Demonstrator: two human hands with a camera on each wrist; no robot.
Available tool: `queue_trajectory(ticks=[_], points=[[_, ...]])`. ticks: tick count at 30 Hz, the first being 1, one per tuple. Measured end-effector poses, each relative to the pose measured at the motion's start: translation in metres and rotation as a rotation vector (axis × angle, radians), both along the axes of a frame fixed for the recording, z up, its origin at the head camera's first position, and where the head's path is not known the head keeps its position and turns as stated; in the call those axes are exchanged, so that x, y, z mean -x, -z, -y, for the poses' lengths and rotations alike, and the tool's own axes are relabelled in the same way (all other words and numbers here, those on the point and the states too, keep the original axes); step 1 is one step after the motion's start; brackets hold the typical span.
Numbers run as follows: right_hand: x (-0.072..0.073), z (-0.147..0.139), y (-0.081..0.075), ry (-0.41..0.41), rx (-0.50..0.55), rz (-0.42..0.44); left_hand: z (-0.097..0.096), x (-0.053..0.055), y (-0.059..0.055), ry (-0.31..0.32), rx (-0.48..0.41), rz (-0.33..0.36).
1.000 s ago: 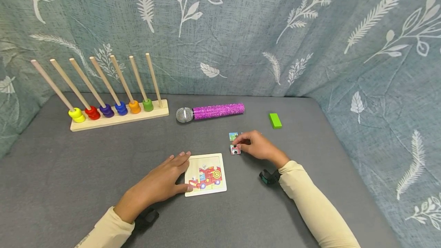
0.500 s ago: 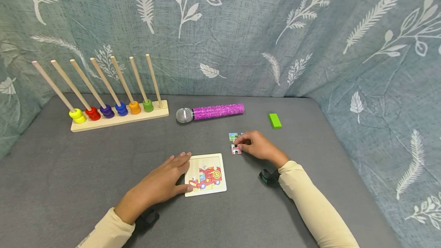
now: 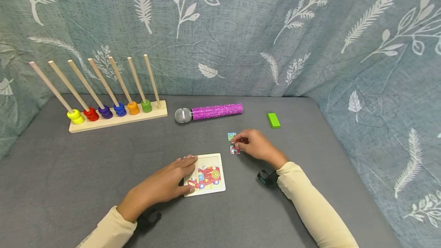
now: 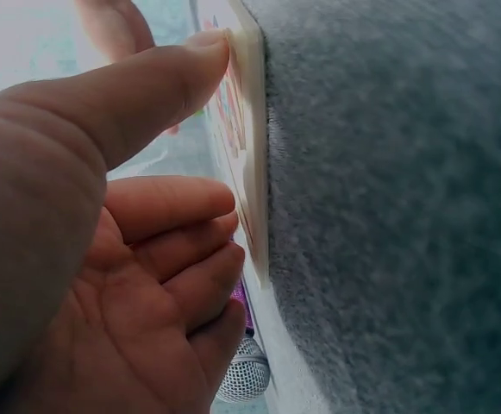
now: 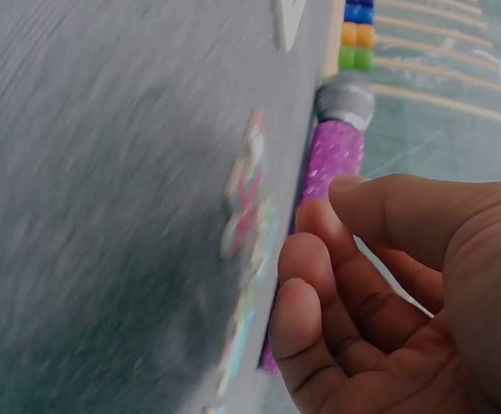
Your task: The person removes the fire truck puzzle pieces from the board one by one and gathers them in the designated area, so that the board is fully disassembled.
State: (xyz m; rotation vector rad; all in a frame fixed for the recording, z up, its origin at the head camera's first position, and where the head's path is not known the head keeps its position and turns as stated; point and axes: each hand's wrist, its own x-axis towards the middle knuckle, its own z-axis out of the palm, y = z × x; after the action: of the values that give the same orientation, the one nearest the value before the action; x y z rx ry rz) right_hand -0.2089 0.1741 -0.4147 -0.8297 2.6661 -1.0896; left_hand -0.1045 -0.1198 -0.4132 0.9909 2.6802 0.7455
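Puzzle board (image 3: 214, 161); left hand (image 3: 165, 182) on edge.

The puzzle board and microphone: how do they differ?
The puzzle board is flat and squarish, the microphone long and slim. The board is mostly pale, the microphone purple and silver. The left grip touches the board; no grip touches the microphone. Both lie on the grey surface.

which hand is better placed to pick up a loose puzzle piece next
The right hand, most likely: it is right by the loose pieces and seems to hold nothing. The left hand is farther from them and touches the left side of the board, perhaps steadying it.
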Motion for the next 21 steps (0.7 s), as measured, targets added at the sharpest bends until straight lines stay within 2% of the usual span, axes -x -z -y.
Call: queue_trajectory(ticks=[6,12,16,21], points=[[-0.008,0.010,-0.007,-0.084,0.013,0.038,-0.001,0.002,0.001,0.014,-0.026,0.021],[-0.017,0.018,-0.012,-0.127,0.025,0.037,0.000,0.002,0.000,0.037,0.010,0.077],[-0.023,0.026,-0.013,-0.161,0.015,0.041,0.001,0.003,-0.001,0.074,0.045,0.055],[-0.029,0.035,-0.011,-0.220,0.013,0.067,0.001,0.002,-0.001,0.077,0.086,0.032]])
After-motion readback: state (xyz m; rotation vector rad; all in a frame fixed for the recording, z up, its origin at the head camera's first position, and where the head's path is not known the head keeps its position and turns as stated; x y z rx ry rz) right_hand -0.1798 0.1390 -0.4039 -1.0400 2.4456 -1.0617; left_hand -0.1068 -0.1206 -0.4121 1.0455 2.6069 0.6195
